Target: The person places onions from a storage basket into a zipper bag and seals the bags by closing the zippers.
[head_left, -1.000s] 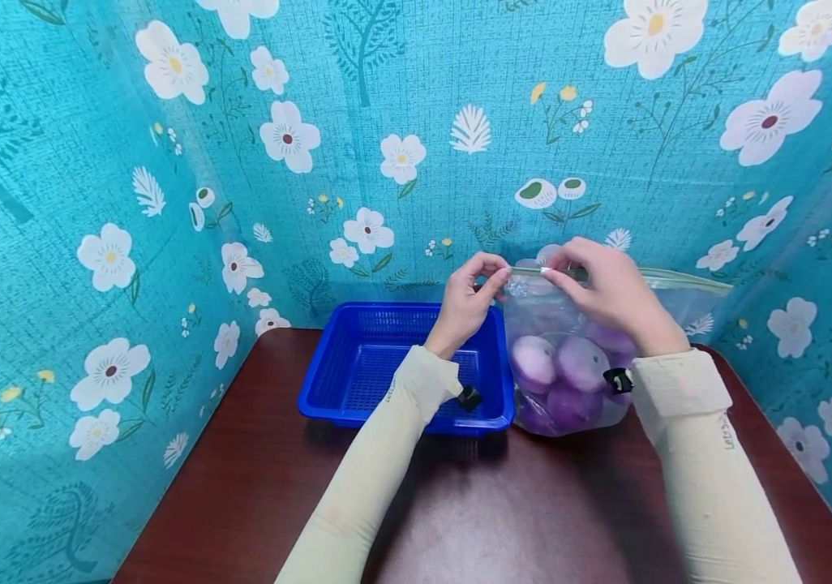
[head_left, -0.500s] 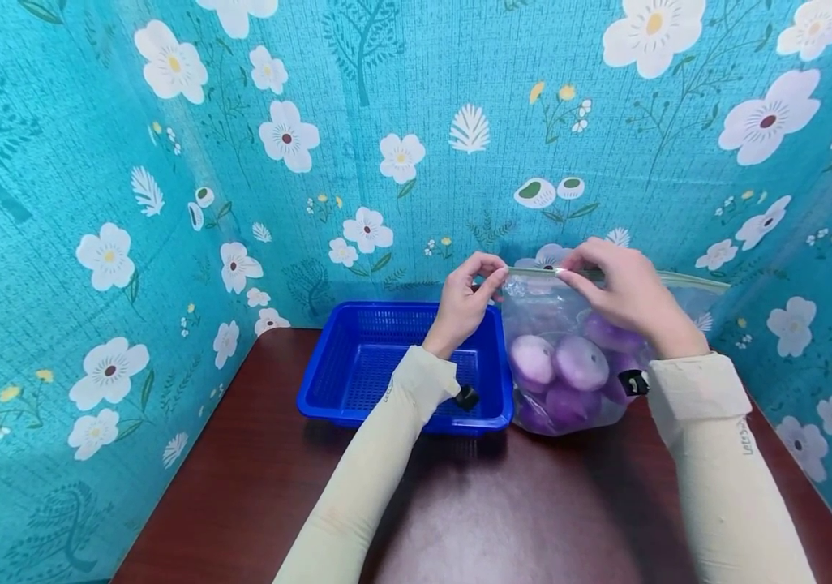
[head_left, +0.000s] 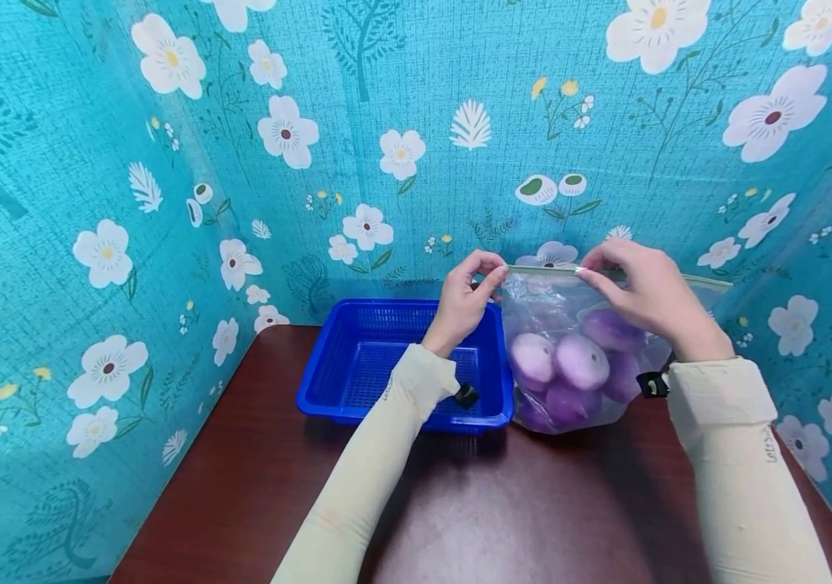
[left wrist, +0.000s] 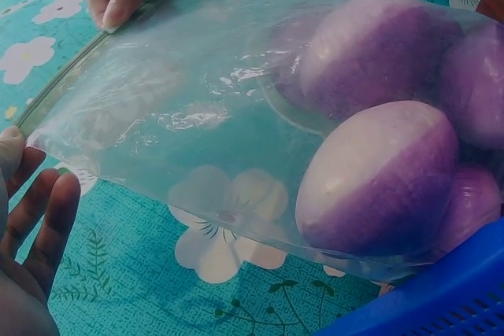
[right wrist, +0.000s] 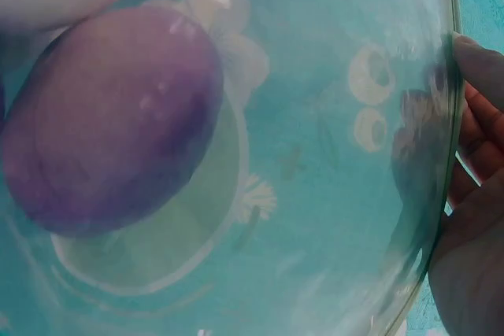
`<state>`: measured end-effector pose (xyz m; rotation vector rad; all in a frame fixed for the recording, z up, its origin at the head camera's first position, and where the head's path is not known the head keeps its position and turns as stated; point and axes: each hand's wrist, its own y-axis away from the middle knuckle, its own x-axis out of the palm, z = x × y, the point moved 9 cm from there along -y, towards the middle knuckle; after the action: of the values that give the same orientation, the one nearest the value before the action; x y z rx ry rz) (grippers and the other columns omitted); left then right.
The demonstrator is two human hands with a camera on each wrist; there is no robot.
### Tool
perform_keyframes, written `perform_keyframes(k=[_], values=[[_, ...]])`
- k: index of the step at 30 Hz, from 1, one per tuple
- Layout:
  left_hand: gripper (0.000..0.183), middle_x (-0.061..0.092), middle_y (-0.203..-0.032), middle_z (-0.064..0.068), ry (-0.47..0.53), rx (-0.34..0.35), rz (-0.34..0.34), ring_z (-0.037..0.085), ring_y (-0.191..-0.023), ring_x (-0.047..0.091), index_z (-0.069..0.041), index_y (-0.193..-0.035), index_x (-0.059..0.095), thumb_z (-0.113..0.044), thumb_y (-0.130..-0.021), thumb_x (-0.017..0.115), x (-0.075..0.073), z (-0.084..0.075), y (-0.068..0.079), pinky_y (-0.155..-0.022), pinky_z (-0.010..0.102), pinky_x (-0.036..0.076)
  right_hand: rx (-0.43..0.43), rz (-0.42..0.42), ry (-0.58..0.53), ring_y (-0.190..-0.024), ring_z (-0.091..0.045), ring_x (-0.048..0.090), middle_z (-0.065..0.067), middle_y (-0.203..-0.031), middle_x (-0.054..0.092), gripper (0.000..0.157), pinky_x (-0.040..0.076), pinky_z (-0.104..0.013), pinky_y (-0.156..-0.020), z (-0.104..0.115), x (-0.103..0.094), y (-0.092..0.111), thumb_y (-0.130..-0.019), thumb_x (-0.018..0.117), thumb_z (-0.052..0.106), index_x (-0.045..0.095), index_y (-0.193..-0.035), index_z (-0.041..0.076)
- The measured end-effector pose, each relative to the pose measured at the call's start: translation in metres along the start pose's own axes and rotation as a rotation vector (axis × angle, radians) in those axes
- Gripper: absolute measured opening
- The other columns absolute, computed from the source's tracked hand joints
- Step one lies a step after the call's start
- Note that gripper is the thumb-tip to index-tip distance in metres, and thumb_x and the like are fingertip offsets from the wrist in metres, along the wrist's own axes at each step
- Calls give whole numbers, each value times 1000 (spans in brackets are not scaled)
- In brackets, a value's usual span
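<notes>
A clear zip bag stands upright on the table, with several purple-and-white turnips in its lower part. My left hand pinches the bag's top left corner between thumb and finger. Further right along the zip strip, my right hand pinches the top edge between thumb and forefinger. The left wrist view shows the strip pressed flat between both hands, and turnips through the film. In the right wrist view a purple turnip hangs close to the camera, and my right hand is at the bag's edge.
A blue plastic basket with perforated walls stands left of the bag, under my left wrist. Both are on a dark brown table. A turquoise flowered cloth hangs behind and at both sides.
My right hand has slid rightward along the zip strip, away from the left hand. The left hand keeps its pinch on the corner, and the bag and basket have stayed put.
</notes>
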<state>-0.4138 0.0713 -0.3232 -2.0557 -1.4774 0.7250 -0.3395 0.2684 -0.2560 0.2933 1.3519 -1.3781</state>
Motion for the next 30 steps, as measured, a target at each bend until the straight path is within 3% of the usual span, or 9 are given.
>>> perform_keyframes(k=[11, 18, 25, 30], values=[[15, 65, -94, 12, -10, 0, -9, 12, -84, 63, -3, -110, 66, -16, -107, 58, -2, 2, 0, -68, 36, 62, 28, 1, 21, -87, -23, 62, -8, -94, 69, 8, 48, -44, -82, -11, -7, 6, -97, 74, 14, 72, -102, 8], [14, 63, -93, 13, 12, -25, -17, 13, -83, 63, -3, -110, 66, -14, -106, 59, -3, 2, 1, -70, 47, 63, 44, 4, 21, -90, -25, 62, -9, -95, 69, 8, 49, -46, -85, -15, -9, 8, -97, 74, 13, 72, -103, 8], [15, 64, -92, 10, -19, -29, -25, 14, -82, 63, -4, -110, 66, -17, -106, 59, -5, 0, 2, -68, 35, 63, 52, -6, 22, -90, -25, 62, -10, -97, 69, 9, 49, -47, -85, -19, -13, 13, -98, 72, 13, 72, -104, 7], [14, 65, -93, 12, -15, -36, -27, 14, -82, 63, -4, -110, 66, -15, -106, 59, -5, 2, 2, -67, 35, 62, 59, -16, 29, -91, -26, 62, -11, -99, 70, 11, 48, -45, -85, -24, -17, 18, -98, 72, 15, 72, -104, 7]])
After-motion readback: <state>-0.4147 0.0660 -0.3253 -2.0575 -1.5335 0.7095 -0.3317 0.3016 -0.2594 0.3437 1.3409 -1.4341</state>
